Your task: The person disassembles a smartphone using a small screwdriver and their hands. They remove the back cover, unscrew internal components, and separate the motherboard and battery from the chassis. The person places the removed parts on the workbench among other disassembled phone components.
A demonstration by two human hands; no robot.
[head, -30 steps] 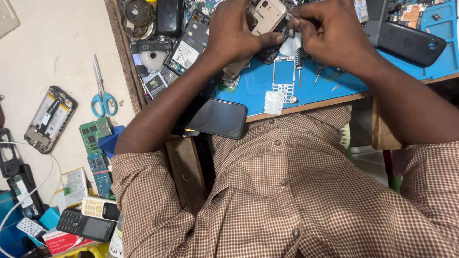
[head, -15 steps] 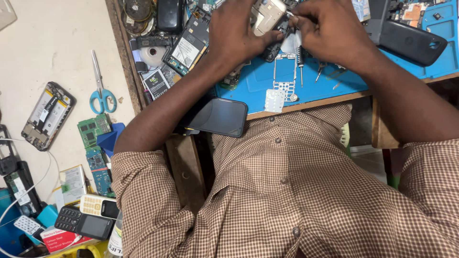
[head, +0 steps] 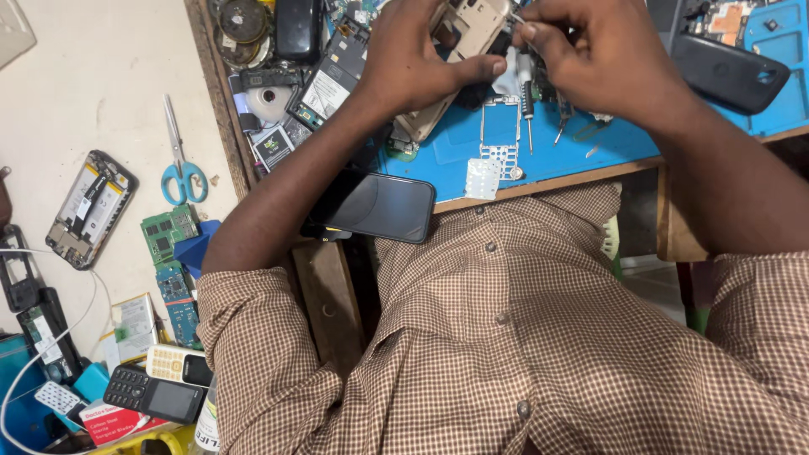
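Far on the left, an open phone (head: 89,209) with its back off lies on the pale floor. Near it are blue-handled scissors (head: 179,165) and some green circuit boards (head: 170,233). Closer to the person, down in the left corner, a black keypad phone (head: 154,396) lies beside a white one (head: 173,364).

Next comes the wooden edge of the table, with a pile of phone parts (head: 291,88) on its far left side. A dark smartphone (head: 377,205) lies screen up at the near edge of the table, just under the left arm.

The left hand (head: 415,52) is wrapped around a beige phone shell (head: 463,42), with the thumb pressed along it. The shell is held up over the blue mat (head: 607,143), at the far middle of the table. On the mat lies a silver keypad frame (head: 499,135).

The right hand (head: 600,52) is pinched shut on a small thin tool, right at the top of the shell. I cannot tell what kind of tool it is. Far right, a black phone cover (head: 730,74) rests on the mat.
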